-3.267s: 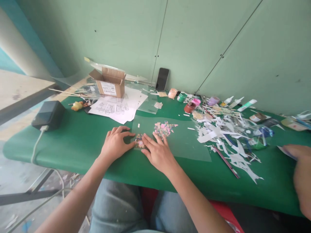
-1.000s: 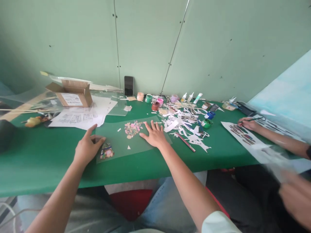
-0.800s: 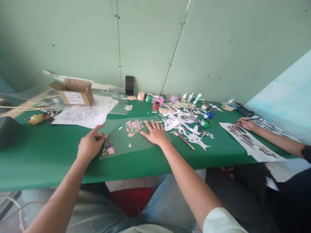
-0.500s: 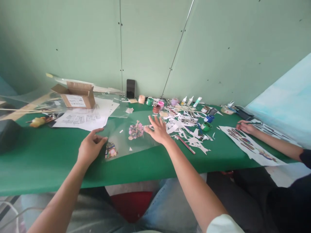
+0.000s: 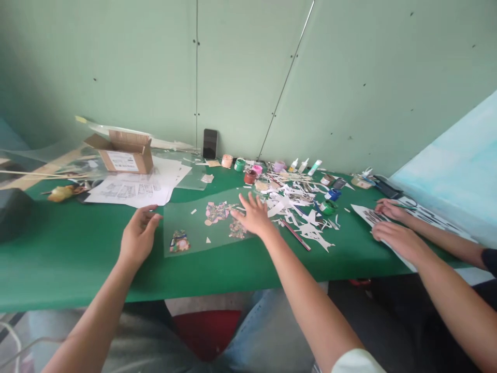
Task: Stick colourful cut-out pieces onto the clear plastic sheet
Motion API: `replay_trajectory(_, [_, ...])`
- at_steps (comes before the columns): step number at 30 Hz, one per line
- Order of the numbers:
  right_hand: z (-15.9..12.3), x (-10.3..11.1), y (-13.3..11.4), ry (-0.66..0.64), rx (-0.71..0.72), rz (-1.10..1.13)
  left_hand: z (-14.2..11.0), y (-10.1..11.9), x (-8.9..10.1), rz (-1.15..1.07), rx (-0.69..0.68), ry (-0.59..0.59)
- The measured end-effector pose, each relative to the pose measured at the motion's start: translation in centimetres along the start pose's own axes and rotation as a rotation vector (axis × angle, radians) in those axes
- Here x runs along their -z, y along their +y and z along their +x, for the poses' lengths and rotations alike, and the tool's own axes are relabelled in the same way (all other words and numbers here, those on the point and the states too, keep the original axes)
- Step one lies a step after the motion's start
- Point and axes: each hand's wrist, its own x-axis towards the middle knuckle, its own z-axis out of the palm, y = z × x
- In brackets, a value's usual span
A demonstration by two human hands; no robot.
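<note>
A clear plastic sheet [image 5: 194, 241] lies on the green table, with small printed cutouts on it. One patterned cutout [image 5: 179, 242] is at its lower left corner, a flowery cutout [image 5: 217, 212] near its middle. My right hand [image 5: 254, 215] rests spread over the sheet's right part, beside another flowery cutout [image 5: 237, 229] that it partly covers. To the left of the sheet, my left hand [image 5: 139, 233] hovers or rests just off the edge, its fingers loosely curved and apart with nothing in them. Tiny white paper bits [image 5: 208, 240] lie on the sheet.
White paper scraps [image 5: 310, 223] and a pencil [image 5: 295, 235] lie on the right. Paint jars [image 5: 250, 177], glue bottles [image 5: 303, 166] and a phone [image 5: 210, 144] line the wall. A cardboard box [image 5: 128, 158] stands on printed papers [image 5: 128, 191]. A co-worker's hands [image 5: 396, 235] handle a printed sheet [image 5: 365, 213].
My left hand has drawn slightly left, away from the sheet's edge. The sheet now lies flatter, and a flowery cutout shows under my right hand. The co-worker's second hand has come in.
</note>
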Motion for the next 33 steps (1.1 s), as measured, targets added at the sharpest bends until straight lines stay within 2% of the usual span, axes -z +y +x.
replay_trajectory(3, [-0.6,-2.6,0.3,-0.024,-0.07,-0.064,-0.9,0.9,-0.2,0.167,-0.14,0.095])
replay_trajectory(5, [-0.7,-3.2,0.3,-0.039,-0.081,-0.063,-2.3,2.2,-1.2,0.335,-0.347,0.083])
replay_trajectory(6, [-0.7,-3.3,0.3,-0.042,-0.079,-0.058,-3.2,2.9,-2.1,0.389,-0.433,0.006])
replay_trajectory(8, [-0.6,-3.1,0.2,-0.033,-0.075,-0.054,-4.8,4.1,-4.3,0.515,-0.523,-0.151])
replay_trajectory(10, [-0.5,-2.9,0.2,-0.014,-0.083,-0.049,-6.1,4.7,-6.5,0.638,-0.545,-0.255])
replay_trajectory(13, [-0.4,-3.0,0.3,-0.007,-0.094,-0.022,-6.9,4.6,-8.5,0.712,-0.553,-0.28])
replay_trajectory(15, [0.0,-3.2,0.6,0.014,-0.088,0.074,-6.9,4.4,-8.8,0.713,-0.556,-0.257])
replay_trajectory(19, [1.0,-3.2,2.1,0.182,-0.084,0.489,-6.7,4.4,-8.6,0.75,-0.568,-0.243])
replay_trajectory(23, [0.6,-2.3,4.5,0.35,-0.118,0.63,-6.9,4.2,-8.5,0.79,-0.573,-0.225])
replay_trajectory(27, [-2.8,-1.6,6.0,0.844,-0.149,0.682,-7.0,4.1,-8.3,0.762,-0.549,-0.213])
replay_trajectory(28, [-4.1,-1.6,5.9,0.921,-0.131,0.661,-7.0,4.2,-8.3,0.748,-0.545,-0.217])
replay_trajectory(30, [-7.0,-2.2,5.1,0.945,-0.039,0.616,-7.0,4.2,-8.2,0.722,-0.54,-0.232])
replay_trajectory(33, [-10.9,-4.2,3.0,0.776,0.162,0.542,-7.0,4.3,-8.2,0.721,-0.534,-0.247])
